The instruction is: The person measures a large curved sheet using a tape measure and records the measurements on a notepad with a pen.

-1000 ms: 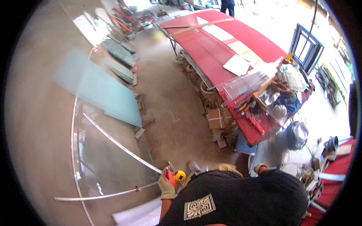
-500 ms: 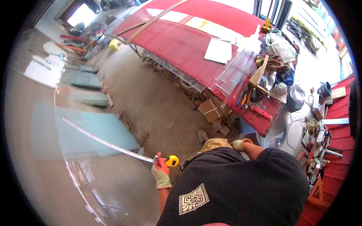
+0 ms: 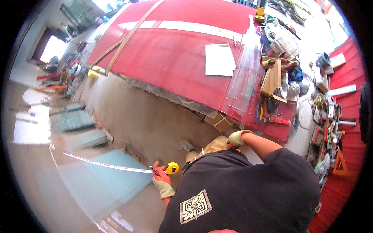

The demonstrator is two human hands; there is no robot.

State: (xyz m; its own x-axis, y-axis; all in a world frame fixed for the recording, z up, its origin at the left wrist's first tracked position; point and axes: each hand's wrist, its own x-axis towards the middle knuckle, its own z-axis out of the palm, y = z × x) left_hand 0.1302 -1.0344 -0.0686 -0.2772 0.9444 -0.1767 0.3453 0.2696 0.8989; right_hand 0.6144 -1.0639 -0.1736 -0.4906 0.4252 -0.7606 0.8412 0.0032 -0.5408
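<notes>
My left hand [image 3: 162,182], in a red-and-cream work glove, is closed on a yellow tape measure [image 3: 172,168]. Its white blade [image 3: 105,165] runs out leftward above a pale blue-green glass sheet [image 3: 112,182]. A small dark thing with a shiny tip also shows at the fingers, too small to name. My right hand [image 3: 236,139], gloved the same way, is at the hip of my tan trousers [image 3: 215,146]. Its fingers are curled in, and what they hold, if anything, is hidden.
A big red-covered table [image 3: 167,58] stands ahead, bearing wooden strips, white sheets [image 3: 218,60], clear strips [image 3: 243,83], pliers and a cardboard box [image 3: 271,77]. More glass sheets [image 3: 74,121] lie at left. Cluttered tools [image 3: 326,132] line the red wall at right.
My view has turned, so the table sits further left. The tape blade now lies flatter across the view, still out from my left hand. My right hand's fingers have curled in at my hip.
</notes>
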